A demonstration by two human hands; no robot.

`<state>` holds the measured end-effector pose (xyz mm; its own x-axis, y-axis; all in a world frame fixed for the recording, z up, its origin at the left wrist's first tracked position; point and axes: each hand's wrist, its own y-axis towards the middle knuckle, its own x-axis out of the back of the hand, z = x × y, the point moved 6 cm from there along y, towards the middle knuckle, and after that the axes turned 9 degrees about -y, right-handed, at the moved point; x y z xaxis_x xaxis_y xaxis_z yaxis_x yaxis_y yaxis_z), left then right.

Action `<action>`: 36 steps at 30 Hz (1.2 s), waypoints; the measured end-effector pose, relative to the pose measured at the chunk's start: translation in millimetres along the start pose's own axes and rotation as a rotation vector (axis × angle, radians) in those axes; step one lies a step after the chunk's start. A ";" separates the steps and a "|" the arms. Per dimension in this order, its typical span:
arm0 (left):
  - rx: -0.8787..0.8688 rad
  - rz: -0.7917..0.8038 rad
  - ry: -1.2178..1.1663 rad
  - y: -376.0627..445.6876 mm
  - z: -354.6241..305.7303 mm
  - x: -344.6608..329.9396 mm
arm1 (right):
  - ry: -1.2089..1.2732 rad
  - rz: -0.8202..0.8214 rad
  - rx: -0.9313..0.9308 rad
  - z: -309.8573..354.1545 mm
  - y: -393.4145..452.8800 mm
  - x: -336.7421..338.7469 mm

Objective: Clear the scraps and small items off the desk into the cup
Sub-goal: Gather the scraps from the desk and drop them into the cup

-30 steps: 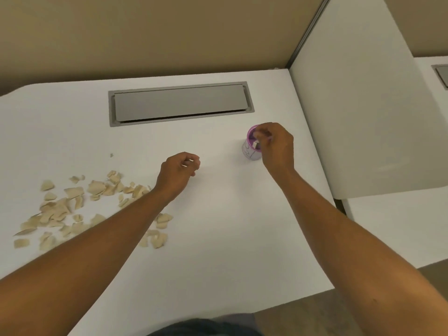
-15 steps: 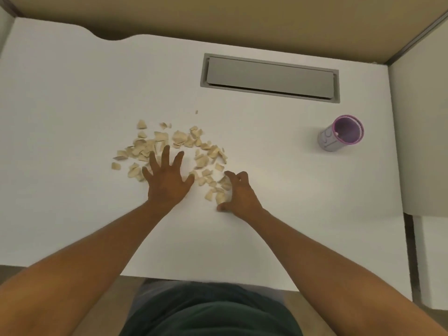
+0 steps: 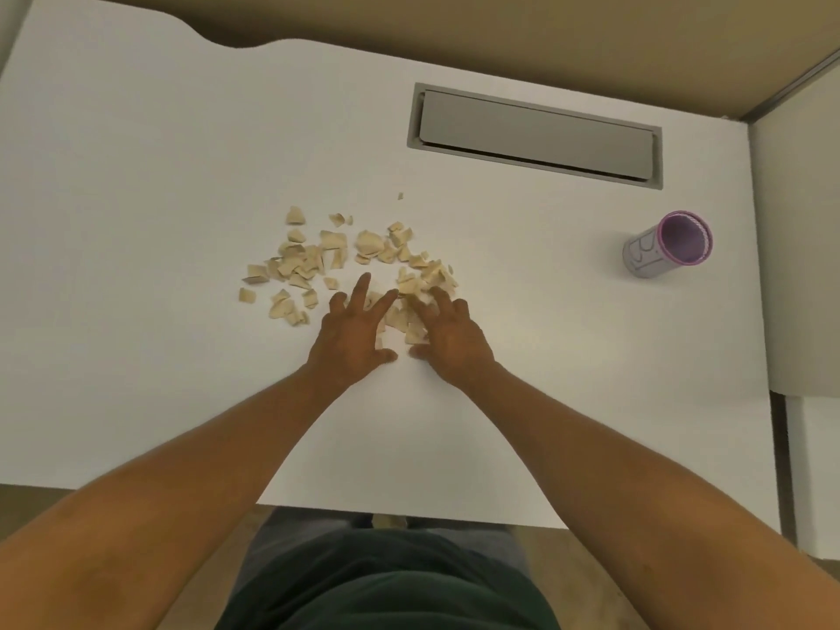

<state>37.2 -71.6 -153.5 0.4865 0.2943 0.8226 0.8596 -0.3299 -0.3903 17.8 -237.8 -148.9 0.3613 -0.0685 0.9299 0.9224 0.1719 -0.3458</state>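
Several tan paper scraps [image 3: 327,259] lie scattered on the white desk [image 3: 136,175], spreading from centre-left to the middle. My left hand [image 3: 352,334] rests palm down on the near edge of the pile, fingers spread. My right hand [image 3: 450,336] lies beside it, fingers curled over scraps at the pile's right end; a few scraps sit between the two hands. The grey cup with a purple rim [image 3: 666,245] stands upright far to the right, apart from both hands.
A grey cable hatch [image 3: 536,136] is set into the desk at the back. A white partition panel [image 3: 800,247] closes the right side. The desk's near edge runs just above my lap.
My right hand left the cup and came to the scrap pile. Both hands have since drawn closer together over the pile's right end, bunching scraps between them. The view shifted left and down.
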 end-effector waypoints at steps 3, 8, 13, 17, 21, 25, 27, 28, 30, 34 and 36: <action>-0.057 0.060 0.031 0.8 -1.6 -1.0 | -0.091 -0.008 0.046 16.4 -4.4 -10.5; -0.151 0.007 -0.101 0.5 -8.3 0.7 | -0.070 -0.098 0.025 30.3 -12.5 -13.1; -0.199 0.005 -0.124 8.1 -10.7 -2.6 | -0.104 -0.105 0.009 29.6 -5.6 -19.5; -0.084 -0.099 -0.340 11.7 2.7 1.8 | 0.196 -0.097 -0.118 17.5 -0.7 -12.9; 0.191 -0.185 -0.701 13.4 2.9 17.5 | 0.720 -0.161 -0.453 -11.2 -10.7 -4.6; 0.381 -0.227 -1.046 13.4 -14.7 22.8 | 1.379 -0.060 -0.620 -26.1 -20.4 -2.3; 0.436 -0.230 -1.202 14.2 -30.3 23.1 | 1.604 0.001 -0.547 -30.3 -23.0 10.0; 0.444 -0.231 -1.255 16.7 -39.5 23.0 | 1.699 0.035 -0.510 -33.6 -24.9 15.9; 0.426 -0.223 -1.363 23.9 -62.5 23.7 | 1.833 0.084 -0.468 -45.4 -28.5 26.9; 0.370 -0.174 -1.505 41.8 -119.9 29.4 | 1.915 0.026 -0.503 -93.4 -37.2 55.6; 0.337 -0.136 -1.532 53.4 -154.1 33.8 | 1.890 -0.063 -0.544 -128.1 -45.9 74.2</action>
<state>75.4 -217.4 -82.8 -0.0839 0.9661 -0.2442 0.8005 -0.0806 -0.5939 19.7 -376.7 -80.1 -0.3491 -0.9077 -0.2326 0.7418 -0.1161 -0.6605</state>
